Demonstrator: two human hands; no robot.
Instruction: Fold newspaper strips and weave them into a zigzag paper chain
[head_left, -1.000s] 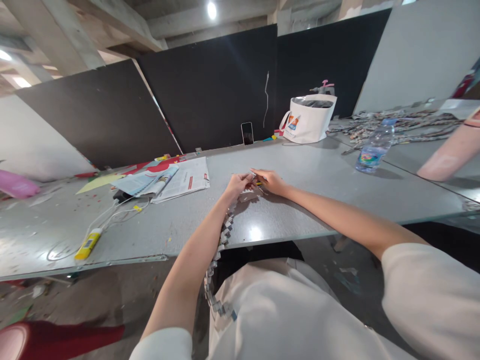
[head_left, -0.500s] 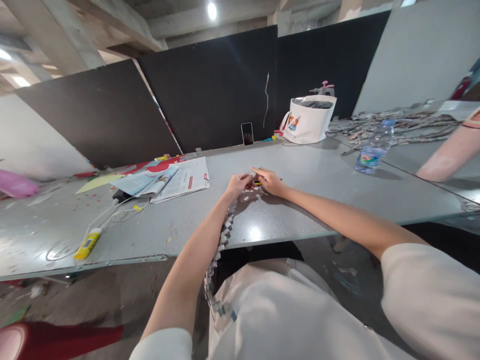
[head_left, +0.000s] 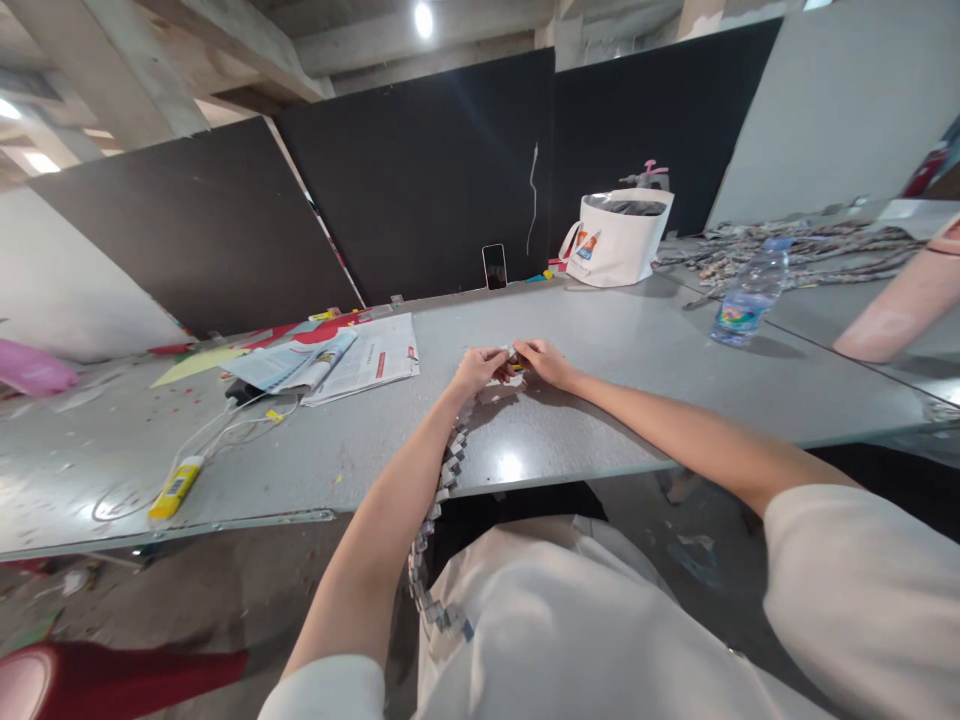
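Note:
A long zigzag chain of folded paper (head_left: pixel 452 462) runs from beneath my left hand (head_left: pixel 484 368), over the table's front edge and down to my lap. The fingers of my left hand are pinched on the upper end of this chain. My right hand (head_left: pixel 544 362) is closed beside it, its fingertips at a small pale piece between the hands, too small to make out. Something yellow shows just below the fingertips. Small paper pieces (head_left: pixel 510 383) lie on the table under my hands.
Newspapers (head_left: pixel 367 362), a yellow glue stick (head_left: pixel 175 487) and white cables are on the left. A phone (head_left: pixel 495 267) leans on the black partition. To the right stand a white bag (head_left: pixel 616 240), a water bottle (head_left: pixel 750 295) and a pink cylinder (head_left: pixel 900 300).
My right hand has shifted slightly right, and its fingers, earlier stretched over my left fingertips, are now curled in. My left hand has barely moved.

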